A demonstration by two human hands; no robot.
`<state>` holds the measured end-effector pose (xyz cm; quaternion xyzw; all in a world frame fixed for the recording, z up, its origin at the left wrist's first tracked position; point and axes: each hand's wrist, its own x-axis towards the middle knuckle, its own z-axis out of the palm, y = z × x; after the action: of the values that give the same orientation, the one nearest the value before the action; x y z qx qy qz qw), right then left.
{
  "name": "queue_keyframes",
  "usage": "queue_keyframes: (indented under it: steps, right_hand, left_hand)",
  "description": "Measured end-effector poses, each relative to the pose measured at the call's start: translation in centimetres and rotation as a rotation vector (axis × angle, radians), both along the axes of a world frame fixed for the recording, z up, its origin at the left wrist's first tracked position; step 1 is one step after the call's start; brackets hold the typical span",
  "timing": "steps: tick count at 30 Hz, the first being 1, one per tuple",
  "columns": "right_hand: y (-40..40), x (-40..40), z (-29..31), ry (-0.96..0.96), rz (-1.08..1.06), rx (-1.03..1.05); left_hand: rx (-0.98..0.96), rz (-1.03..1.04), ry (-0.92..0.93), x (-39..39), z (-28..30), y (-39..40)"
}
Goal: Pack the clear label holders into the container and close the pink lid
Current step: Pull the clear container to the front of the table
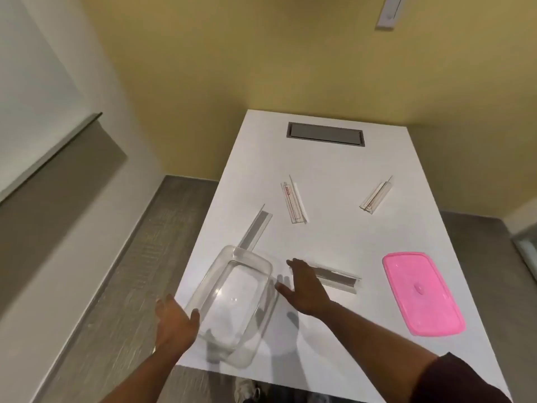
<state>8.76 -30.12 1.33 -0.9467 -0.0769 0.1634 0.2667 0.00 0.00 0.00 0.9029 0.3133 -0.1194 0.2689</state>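
Observation:
An empty clear plastic container [232,303] sits tilted at the near left corner of the white table [334,237]. My left hand [174,321] rests against its left rim, fingers apart. My right hand [305,286] hovers flat and open just right of the container, its fingertips over the left end of one clear label holder [337,279]. Three more clear label holders lie further back: one [255,228] behind the container, one [295,203] with red print in the middle, one [376,196] at the right. The pink lid [421,292] lies flat at the right.
A grey cable hatch [325,134] is set into the far end of the table. The table's left edge runs close to the container, with grey floor below. A yellow wall stands behind, and shoes show under the near edge.

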Motion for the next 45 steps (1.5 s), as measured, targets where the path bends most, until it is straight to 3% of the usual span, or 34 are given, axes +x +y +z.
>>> queue_keyframes:
  steps: [3,6,13,18,25,34,39,45]
  right_hand:
    - [2.5,1.3,0.5,0.167,-0.146,0.175]
    - [4.6,2.4,1.0,0.255,-0.192,0.222]
    - [7.0,3.7,-0.1,0.217,-0.203,0.186]
    - [7.1,3.8,-0.2,0.200,-0.232,0.186]
    - [2.1,3.1,0.4,0.098,-0.188,0.104]
    - [-7.2,-1.1,1.3,0.081,-0.462,0.174]
    - [-11.5,-3.7,1.5,0.108,-0.589,0.265]
    - [-14.6,-6.9,1.0,0.156,-0.602,0.277]
  left_hand:
    - [-0.145,0.157,-0.010,-0.2,-0.4,0.4]
    - [-0.247,0.205,0.082,-0.3,-1.2,0.8]
    - [-0.336,0.159,0.157,0.6,-2.3,1.6]
    - [-0.431,0.275,0.053,0.9,-2.1,1.8]
    - [-0.432,0.225,-0.063,2.6,-1.1,0.5]
    - [-0.638,0.196,-0.139,6.1,0.1,-5.5]
    - [-0.811,0.092,-0.109,7.4,-0.3,-9.0]
    - [-0.831,0.015,-0.024,7.3,-1.5,-12.2]
